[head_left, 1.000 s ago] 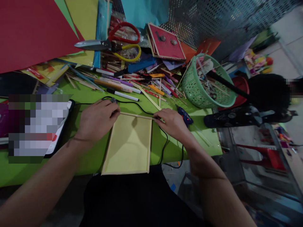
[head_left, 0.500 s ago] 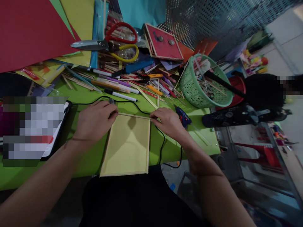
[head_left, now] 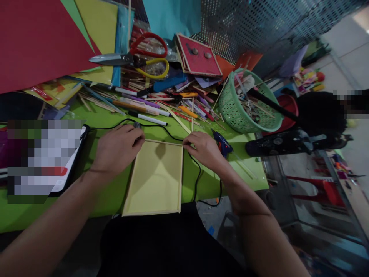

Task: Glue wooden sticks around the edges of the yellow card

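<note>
Evidently a two-ended grip: your left hand (head_left: 119, 148) pinches one end of the thin wooden stick (head_left: 164, 142), fingertips closed on it, and your right hand (head_left: 204, 150) pinches the other. The stick lies along the far edge of the yellow panel (head_left: 155, 181), which rests on the green tabletop (head_left: 112, 196) right in front of you, near edge by your lap. Holding both ends probably keeps the stick straight and level with that edge; strips already border the other sides. Your wrists stay outside the panel, leaving its face uncovered. Glue gun (head_left: 221, 143) lies just beyond your right hand, likely for easy reach, black cord (head_left: 198, 179) looping beside the panel. Scissors (head_left: 111, 59) and green basket (head_left: 248, 115) sit farther back, presumably to free working space.
</note>
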